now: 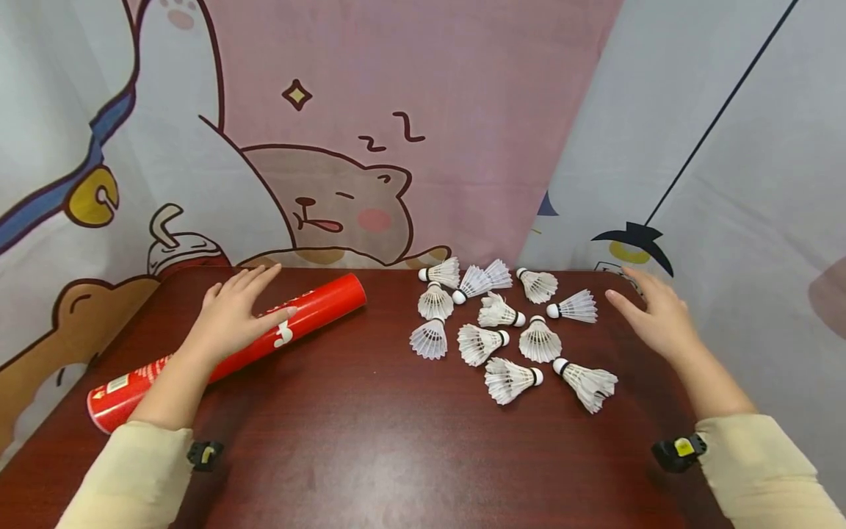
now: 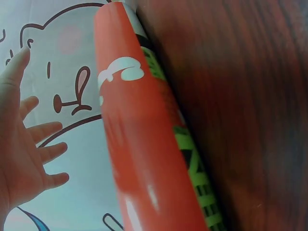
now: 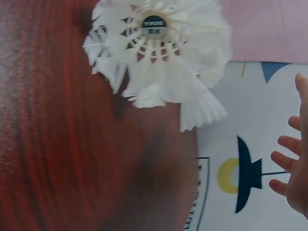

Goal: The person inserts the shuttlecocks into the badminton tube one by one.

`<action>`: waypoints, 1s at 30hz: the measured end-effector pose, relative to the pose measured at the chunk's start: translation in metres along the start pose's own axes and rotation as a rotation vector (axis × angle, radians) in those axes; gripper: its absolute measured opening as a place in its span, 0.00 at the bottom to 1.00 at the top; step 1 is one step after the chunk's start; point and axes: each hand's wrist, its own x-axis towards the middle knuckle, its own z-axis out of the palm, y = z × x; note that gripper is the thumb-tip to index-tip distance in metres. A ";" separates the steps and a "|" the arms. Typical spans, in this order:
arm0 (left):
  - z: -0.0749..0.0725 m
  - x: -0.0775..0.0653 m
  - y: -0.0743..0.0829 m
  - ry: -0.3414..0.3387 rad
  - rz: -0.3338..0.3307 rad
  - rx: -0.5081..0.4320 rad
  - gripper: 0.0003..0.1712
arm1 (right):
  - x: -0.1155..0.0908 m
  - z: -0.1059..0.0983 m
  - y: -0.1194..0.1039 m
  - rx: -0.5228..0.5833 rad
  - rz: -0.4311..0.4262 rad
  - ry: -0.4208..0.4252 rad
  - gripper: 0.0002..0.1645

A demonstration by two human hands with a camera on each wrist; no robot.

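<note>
My left hand (image 1: 233, 312) hovers over a red shuttlecock tube (image 1: 320, 307), fingers spread and holding nothing. The tube lies slantwise on the left of the table; my forearm hides part of its middle. In the left wrist view the tube (image 2: 139, 120) runs beside the hand (image 2: 24, 139), showing a white logo and green print. To the right, my right hand (image 1: 657, 312) is raised with its fingers apart, just right of a white shuttlecock (image 1: 575, 307). Several more shuttlecocks lie scattered, among them a feather one (image 1: 587, 382) with a ragged skirt. The right wrist view shows a shuttlecock (image 3: 159, 53) close up.
The dark red-brown table (image 1: 370, 441) reaches back to a cartoon-printed curtain (image 1: 489, 132), which hangs behind it and along both sides. A strap with a small black device (image 1: 205, 455) sits on each wrist over pale sleeves (image 1: 125, 477).
</note>
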 end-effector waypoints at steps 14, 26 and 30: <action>0.028 -0.007 -0.001 0.057 0.030 -0.052 0.46 | -0.012 0.023 0.021 0.184 0.129 0.045 0.35; 0.045 -0.011 -0.005 0.119 0.013 -0.013 0.42 | -0.012 0.042 0.037 0.168 0.140 0.012 0.34; 0.047 -0.010 -0.008 0.120 0.004 -0.011 0.42 | -0.011 0.049 0.040 0.154 0.140 0.018 0.32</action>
